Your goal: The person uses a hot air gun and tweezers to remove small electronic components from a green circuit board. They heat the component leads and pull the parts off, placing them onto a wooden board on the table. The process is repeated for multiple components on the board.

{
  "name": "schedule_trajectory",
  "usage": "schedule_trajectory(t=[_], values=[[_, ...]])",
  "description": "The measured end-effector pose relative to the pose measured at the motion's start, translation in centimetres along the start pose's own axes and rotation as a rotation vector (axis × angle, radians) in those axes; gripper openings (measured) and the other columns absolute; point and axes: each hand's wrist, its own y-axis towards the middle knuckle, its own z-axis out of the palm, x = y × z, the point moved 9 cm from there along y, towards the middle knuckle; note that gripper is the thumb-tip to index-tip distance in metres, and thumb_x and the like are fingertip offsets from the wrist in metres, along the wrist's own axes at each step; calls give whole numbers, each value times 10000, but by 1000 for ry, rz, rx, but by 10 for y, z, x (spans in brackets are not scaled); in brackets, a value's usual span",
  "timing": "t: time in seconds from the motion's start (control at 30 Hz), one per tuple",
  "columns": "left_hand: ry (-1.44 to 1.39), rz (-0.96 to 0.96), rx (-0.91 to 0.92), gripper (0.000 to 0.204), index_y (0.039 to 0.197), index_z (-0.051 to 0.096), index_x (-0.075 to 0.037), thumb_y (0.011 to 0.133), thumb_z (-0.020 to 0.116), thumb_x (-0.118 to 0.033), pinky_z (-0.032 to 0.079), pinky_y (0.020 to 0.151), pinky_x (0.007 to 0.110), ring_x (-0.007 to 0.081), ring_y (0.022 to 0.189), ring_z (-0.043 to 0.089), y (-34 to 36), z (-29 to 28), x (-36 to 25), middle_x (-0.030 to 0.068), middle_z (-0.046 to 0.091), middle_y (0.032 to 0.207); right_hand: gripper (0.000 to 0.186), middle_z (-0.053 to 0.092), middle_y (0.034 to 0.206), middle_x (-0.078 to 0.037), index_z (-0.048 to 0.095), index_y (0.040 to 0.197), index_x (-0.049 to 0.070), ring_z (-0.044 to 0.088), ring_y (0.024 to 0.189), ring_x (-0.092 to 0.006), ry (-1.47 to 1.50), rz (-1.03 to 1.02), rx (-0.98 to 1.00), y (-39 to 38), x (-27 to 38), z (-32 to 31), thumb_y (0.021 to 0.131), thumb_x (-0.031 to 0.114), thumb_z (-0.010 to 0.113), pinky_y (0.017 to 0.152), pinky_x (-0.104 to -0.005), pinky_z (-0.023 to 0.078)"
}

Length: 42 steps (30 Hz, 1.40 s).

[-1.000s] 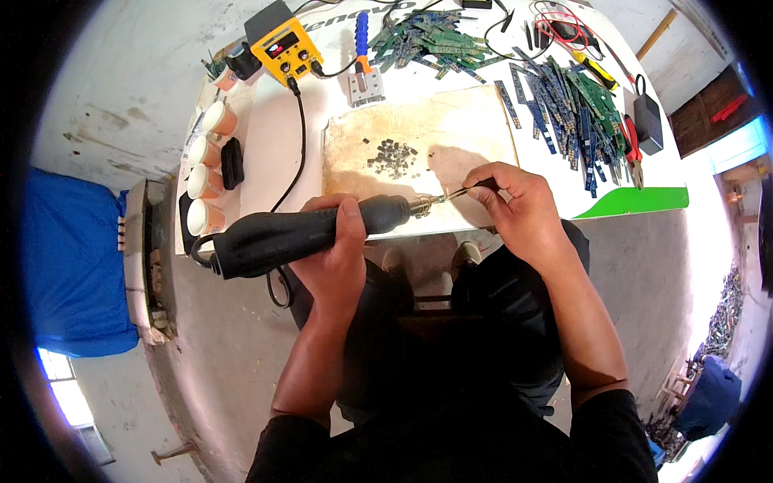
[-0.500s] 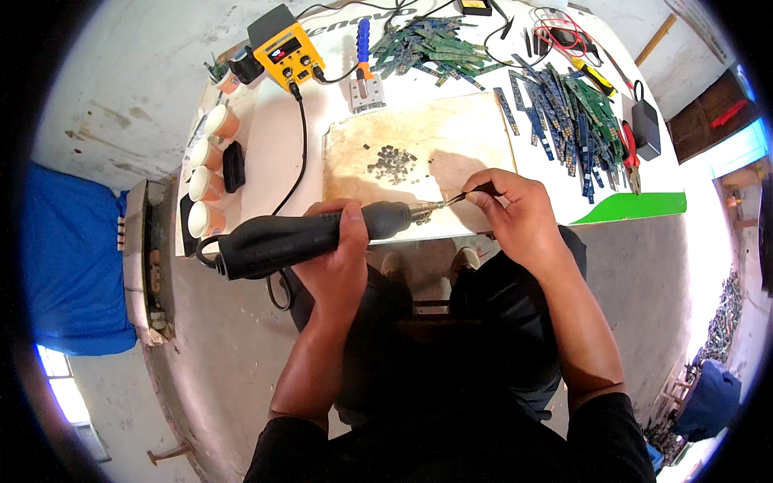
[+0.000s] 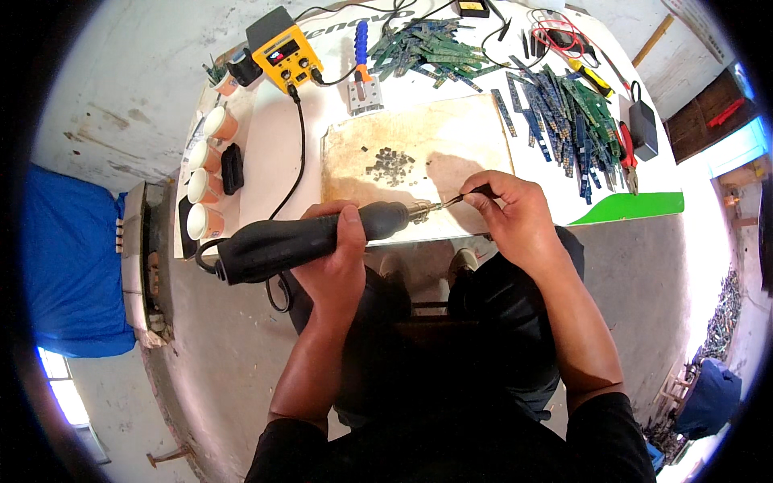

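At the lower centre of the frame, the left hand [image 3: 340, 251] is wrapped around a thick black heat gun [image 3: 282, 245], its metal nozzle [image 3: 419, 212] pointing right. Right of centre, the right hand [image 3: 517, 211] pinches dark tweezers [image 3: 456, 199] between thumb and fingers, the tips just beside the nozzle; whether they grip anything is too small to tell. Both tools meet over the near part of a stained brown board [image 3: 346, 145] mid-frame, where small dark chips [image 3: 390, 167] lie in a loose pile. At the left, four paper cups [image 3: 204, 187] stand in a row near a black case [image 3: 232, 169]. At the upper right, red-handled pliers [image 3: 627, 149] lie beside a heap of narrow circuit strips [image 3: 564, 121]. Farther up, a blue-handled tool [image 3: 361, 47] rests on a metal block [image 3: 365, 98], with a yellow control box [image 3: 283, 52] at the upper left and green strips [image 3: 425, 48] piled top centre.
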Motion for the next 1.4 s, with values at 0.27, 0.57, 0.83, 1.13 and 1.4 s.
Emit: schedule_trajectory(t=[0.27,0.57,0.83,1.13,1.4], values=[[52,85,10,181,1028,659,38,982,663,-137,578,562,250,149,741,685,1,-2,2,126,718,962,98,717,844,-172,706,1015,35,693,726,-289,-2,2,-6,1,1,0,918,40,716,688,-344,527],[71,16,-8,173,1025,651,29,982,654,-139,585,559,256,152,755,686,0,-5,2,127,708,982,93,726,850,-172,704,1017,25,718,748,-274,-8,73,16,0,2,1,924,32,707,694,-342,532],[108,93,-6,169,1026,649,28,979,656,-133,590,565,260,159,772,691,2,-6,1,125,709,979,82,737,860,-164,705,1011,23,729,774,-262,23,50,-6,1,-4,2,929,29,702,717,-329,542],[80,39,-48,177,1029,648,45,996,618,-126,536,545,257,152,705,653,3,-8,2,118,696,946,74,739,862,-161,700,1007,21,731,784,-251,53,33,-21,2,-9,2,933,21,694,724,-319,542],[47,12,-68,188,1013,654,46,1000,614,-137,525,533,253,143,678,642,3,-9,-1,114,686,907,84,741,875,-161,699,1013,21,728,785,-240,34,34,-15,2,-8,2,930,21,698,728,-317,540]])
